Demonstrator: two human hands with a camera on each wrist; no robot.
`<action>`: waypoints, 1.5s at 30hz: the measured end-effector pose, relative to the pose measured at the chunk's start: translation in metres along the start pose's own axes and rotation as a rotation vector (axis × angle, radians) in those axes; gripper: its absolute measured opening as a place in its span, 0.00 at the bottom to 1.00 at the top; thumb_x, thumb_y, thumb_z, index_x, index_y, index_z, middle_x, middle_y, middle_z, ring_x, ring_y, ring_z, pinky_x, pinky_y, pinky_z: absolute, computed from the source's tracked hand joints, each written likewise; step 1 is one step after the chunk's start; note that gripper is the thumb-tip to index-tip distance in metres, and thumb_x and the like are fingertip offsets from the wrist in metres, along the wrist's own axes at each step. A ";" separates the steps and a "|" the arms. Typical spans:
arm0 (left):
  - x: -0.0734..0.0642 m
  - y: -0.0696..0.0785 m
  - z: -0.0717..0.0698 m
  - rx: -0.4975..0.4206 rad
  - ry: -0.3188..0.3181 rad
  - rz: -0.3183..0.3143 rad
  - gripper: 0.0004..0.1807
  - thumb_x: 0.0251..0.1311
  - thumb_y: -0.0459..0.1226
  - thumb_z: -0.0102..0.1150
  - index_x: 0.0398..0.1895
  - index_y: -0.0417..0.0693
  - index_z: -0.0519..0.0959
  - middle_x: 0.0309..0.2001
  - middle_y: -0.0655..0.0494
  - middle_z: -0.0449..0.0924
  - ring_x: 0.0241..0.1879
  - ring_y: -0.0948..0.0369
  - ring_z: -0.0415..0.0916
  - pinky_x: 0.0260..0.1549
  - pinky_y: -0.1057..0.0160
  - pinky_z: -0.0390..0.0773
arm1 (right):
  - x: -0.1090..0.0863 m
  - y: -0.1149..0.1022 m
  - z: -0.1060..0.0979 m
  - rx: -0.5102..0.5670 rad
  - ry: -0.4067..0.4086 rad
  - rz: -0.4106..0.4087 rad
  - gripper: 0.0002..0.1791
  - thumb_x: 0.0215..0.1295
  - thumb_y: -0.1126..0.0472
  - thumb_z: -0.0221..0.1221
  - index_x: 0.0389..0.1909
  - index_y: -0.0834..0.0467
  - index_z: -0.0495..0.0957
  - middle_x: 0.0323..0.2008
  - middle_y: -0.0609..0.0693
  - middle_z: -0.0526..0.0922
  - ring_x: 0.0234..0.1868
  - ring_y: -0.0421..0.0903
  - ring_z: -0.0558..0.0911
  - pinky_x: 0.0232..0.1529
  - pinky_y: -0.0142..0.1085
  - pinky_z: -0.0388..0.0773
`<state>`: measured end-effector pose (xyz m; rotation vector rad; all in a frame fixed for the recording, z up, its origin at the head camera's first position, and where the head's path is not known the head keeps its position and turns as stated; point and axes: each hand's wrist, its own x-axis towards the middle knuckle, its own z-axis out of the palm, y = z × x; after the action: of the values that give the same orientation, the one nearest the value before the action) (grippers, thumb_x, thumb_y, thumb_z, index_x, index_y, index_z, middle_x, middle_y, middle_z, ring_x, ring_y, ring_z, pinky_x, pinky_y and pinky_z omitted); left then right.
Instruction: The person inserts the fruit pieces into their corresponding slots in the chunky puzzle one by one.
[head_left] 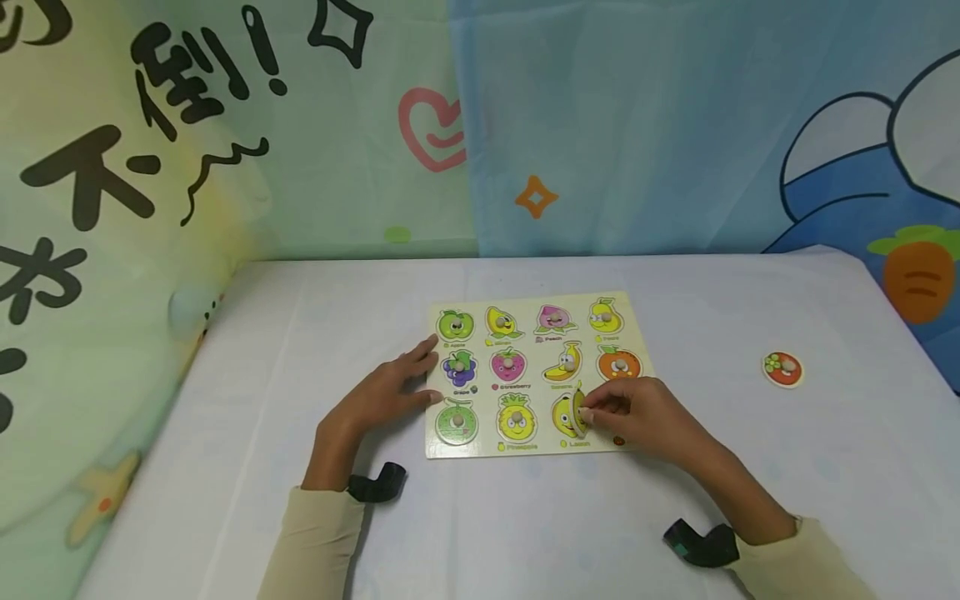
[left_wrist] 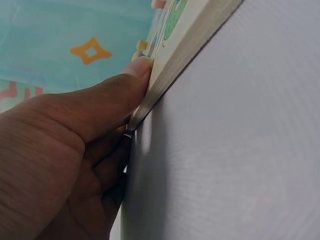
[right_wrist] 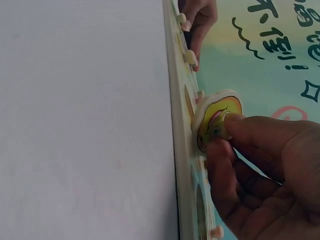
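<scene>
A wooden fruit puzzle board [head_left: 487, 451] lies on the table. My left hand [head_left: 386, 390] rests against its left edge, with the thumb [left_wrist: 135, 70] touching the board's side in the left wrist view. My right hand [head_left: 637, 414] pinches a yellow lemon puzzle piece [right_wrist: 220, 107] by its small knob, between thumb and index finger. The piece stands tilted over the lemon spot [head_left: 562, 414] in the bottom row. The board's lower right corner is mostly hidden under the right hand.
A round tomato puzzle piece [head_left: 782, 369] lies on the white tablecloth [head_left: 525, 533] to the right. Knobbed pieces, such as the pineapple [head_left: 517, 421] and the orange [head_left: 619, 363], sit in the board. A printed cloth backdrop [head_left: 637, 125] hangs behind the table.
</scene>
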<state>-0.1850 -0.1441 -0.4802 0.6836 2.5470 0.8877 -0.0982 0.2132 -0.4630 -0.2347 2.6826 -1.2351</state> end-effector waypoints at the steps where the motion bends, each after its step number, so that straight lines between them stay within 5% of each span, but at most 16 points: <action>1: 0.000 0.000 0.000 0.000 -0.002 0.001 0.39 0.60 0.48 0.65 0.71 0.46 0.63 0.75 0.63 0.50 0.74 0.56 0.47 0.69 0.50 0.55 | 0.000 0.000 0.001 -0.008 -0.003 -0.009 0.05 0.59 0.61 0.68 0.36 0.57 0.86 0.25 0.43 0.80 0.26 0.42 0.76 0.21 0.31 0.76; 18: 0.003 0.001 -0.001 0.007 -0.010 -0.005 0.40 0.60 0.49 0.65 0.72 0.47 0.62 0.76 0.64 0.49 0.74 0.56 0.46 0.69 0.50 0.55 | 0.005 -0.014 0.013 -0.134 0.027 -0.016 0.02 0.56 0.63 0.69 0.30 0.56 0.85 0.23 0.41 0.78 0.27 0.42 0.73 0.26 0.32 0.72; 25: 0.004 0.005 -0.003 0.006 -0.018 -0.004 0.39 0.60 0.49 0.65 0.72 0.47 0.62 0.76 0.64 0.49 0.74 0.57 0.47 0.69 0.51 0.55 | 0.006 -0.010 0.019 -0.193 0.020 -0.079 0.02 0.58 0.64 0.68 0.31 0.57 0.84 0.23 0.40 0.74 0.27 0.39 0.72 0.26 0.31 0.72; 45: 0.000 0.002 -0.002 -0.001 -0.017 -0.009 0.40 0.60 0.47 0.66 0.72 0.44 0.62 0.76 0.60 0.50 0.74 0.54 0.48 0.68 0.50 0.56 | 0.006 -0.005 0.012 -0.147 -0.024 -0.099 0.04 0.58 0.62 0.68 0.35 0.55 0.86 0.27 0.39 0.79 0.28 0.39 0.74 0.29 0.31 0.74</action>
<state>-0.1856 -0.1436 -0.4774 0.6758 2.5324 0.8765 -0.1009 0.2002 -0.4678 -0.4036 2.7735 -1.0541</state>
